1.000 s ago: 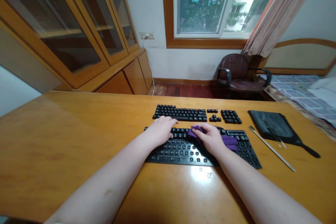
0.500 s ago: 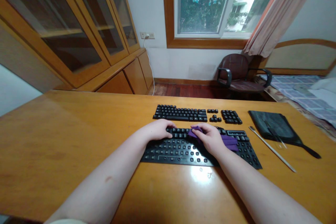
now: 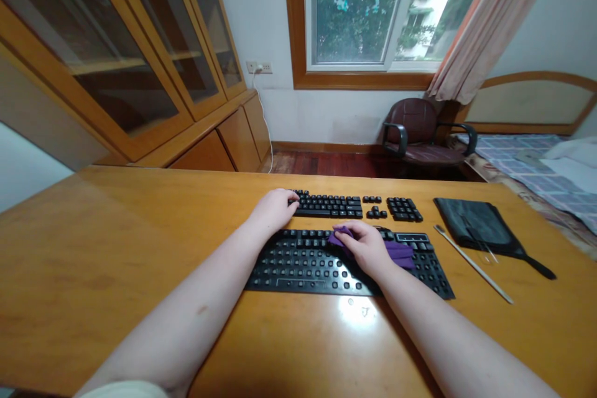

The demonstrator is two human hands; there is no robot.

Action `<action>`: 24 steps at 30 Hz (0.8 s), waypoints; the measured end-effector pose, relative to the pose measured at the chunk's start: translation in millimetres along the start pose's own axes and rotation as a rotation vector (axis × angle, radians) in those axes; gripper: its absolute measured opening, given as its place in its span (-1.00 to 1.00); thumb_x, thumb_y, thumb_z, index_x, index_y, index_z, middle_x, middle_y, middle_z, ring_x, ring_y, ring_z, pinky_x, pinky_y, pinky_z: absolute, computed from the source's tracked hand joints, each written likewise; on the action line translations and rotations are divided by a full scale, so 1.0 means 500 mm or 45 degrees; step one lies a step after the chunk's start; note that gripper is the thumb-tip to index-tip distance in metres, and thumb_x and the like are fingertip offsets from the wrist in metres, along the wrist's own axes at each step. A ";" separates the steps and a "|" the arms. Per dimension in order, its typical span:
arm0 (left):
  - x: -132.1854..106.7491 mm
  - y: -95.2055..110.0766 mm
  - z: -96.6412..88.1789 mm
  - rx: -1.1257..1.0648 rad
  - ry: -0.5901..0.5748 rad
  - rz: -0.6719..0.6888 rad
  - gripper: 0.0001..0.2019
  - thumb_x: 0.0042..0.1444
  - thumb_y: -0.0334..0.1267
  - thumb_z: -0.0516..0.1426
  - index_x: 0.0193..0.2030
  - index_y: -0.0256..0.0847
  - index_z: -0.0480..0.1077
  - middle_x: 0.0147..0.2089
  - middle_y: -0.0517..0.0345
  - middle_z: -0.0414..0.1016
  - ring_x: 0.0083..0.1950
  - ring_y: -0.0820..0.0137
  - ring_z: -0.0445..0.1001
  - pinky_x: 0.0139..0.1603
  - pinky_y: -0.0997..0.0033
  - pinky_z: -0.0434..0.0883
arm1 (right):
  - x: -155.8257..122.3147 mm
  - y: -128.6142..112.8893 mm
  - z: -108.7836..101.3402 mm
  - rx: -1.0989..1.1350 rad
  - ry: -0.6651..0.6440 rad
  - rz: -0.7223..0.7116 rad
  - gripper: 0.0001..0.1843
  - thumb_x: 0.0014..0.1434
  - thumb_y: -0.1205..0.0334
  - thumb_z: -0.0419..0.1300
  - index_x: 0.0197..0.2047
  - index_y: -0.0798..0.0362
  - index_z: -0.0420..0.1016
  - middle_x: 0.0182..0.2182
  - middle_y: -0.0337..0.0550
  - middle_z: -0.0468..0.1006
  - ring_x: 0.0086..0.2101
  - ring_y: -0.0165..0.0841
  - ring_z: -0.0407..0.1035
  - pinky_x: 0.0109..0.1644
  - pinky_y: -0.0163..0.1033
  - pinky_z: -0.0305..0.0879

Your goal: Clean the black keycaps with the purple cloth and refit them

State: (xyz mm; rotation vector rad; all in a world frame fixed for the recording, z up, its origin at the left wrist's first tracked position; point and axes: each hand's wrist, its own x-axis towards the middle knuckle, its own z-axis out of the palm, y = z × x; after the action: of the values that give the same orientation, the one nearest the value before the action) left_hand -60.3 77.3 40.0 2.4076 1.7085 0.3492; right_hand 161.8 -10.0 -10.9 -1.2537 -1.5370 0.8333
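A black keyboard (image 3: 308,267) with its keycaps taken off lies in front of me, bare switch posts showing over most of it. Some caps sit along its top rows. My right hand (image 3: 366,245) pinches a bunched purple cloth (image 3: 400,254) against the upper rows. Behind the keyboard, loose black keycaps (image 3: 333,206) are laid out in keyboard order. Over the left end of that layout is my left hand (image 3: 274,210), thumb and forefinger slightly apart; its other fingers are partly hidden. I see nothing held in it.
Further right are a number-pad block of keycaps (image 3: 405,209), a long thin brush (image 3: 473,264) and a dark pouch (image 3: 480,224) with a thin wire tool on it. Beyond the wooden desk (image 3: 140,230) stand a chair (image 3: 415,130), a glass-fronted cabinet and a bed.
My left hand has moved from the keyboard's upper edge, up and left, to the laid-out keycaps. The right hand stays on the keyboard with the cloth. The view has shifted slightly.
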 end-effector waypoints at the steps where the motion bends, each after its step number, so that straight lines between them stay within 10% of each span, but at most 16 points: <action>1: 0.020 -0.001 0.003 0.033 -0.018 0.006 -0.71 0.12 -0.17 0.01 -0.13 -0.12 0.49 -0.08 0.06 0.51 -0.04 0.24 0.43 0.01 0.32 0.32 | 0.000 0.001 0.000 -0.002 -0.001 -0.004 -0.83 0.03 0.18 0.23 -0.30 0.02 0.59 -0.31 -0.10 0.62 -0.25 -0.22 0.49 -0.08 -0.10 0.36; 10: 0.170 -0.012 0.046 0.112 -0.148 -0.097 -0.74 0.02 -0.09 0.13 -0.18 -0.07 0.53 -0.05 0.03 0.51 -0.02 0.16 0.42 0.04 0.27 0.30 | -0.001 -0.012 -0.004 -0.012 -0.008 -0.015 -0.87 0.01 0.23 0.24 -0.34 0.02 0.59 -0.34 -0.10 0.62 -0.26 -0.23 0.49 -0.10 -0.11 0.36; 24: 0.224 0.002 0.070 0.085 -0.220 -0.205 -0.79 -0.09 -0.10 0.20 -0.41 -0.18 0.54 -0.22 -0.08 0.55 -0.10 0.12 0.46 -0.07 0.21 0.36 | -0.001 -0.012 0.001 -0.022 -0.009 -0.038 -0.87 0.03 0.23 0.23 -0.33 0.02 0.58 -0.33 -0.10 0.62 -0.26 -0.24 0.48 -0.10 -0.12 0.35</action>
State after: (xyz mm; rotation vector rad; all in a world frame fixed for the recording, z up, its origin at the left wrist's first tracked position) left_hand -13.7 182.6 17.0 2.2498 1.8447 0.0615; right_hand 159.4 -11.9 -5.6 -1.2385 -1.5683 0.8075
